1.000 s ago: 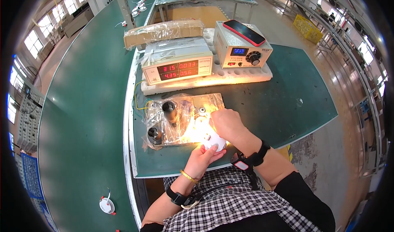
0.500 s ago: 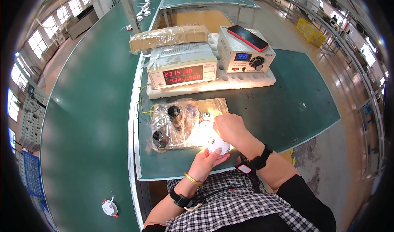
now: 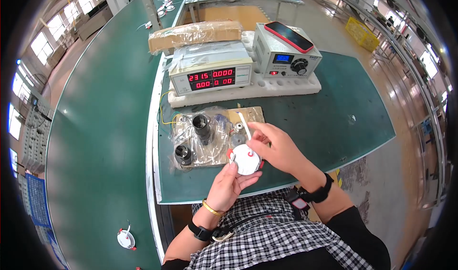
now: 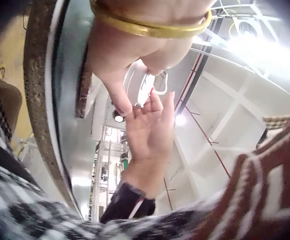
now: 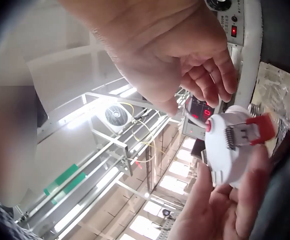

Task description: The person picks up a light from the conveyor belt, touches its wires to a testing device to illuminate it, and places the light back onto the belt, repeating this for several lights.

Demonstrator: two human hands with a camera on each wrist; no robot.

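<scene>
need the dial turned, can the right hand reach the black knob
Likely yes: nothing blocks the way from right hand to knob, though its grip is on the lamp's lead.

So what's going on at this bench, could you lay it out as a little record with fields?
Place: green workbench
Left hand: holds a round white lamp with red spring clips
Right hand: fingertips at the lamp's rim; grip unclear
Meter: red digits, 231.5 and zeros
Supply box: blue display, knob, phone on top
Test sockets: two, under clear film
</scene>
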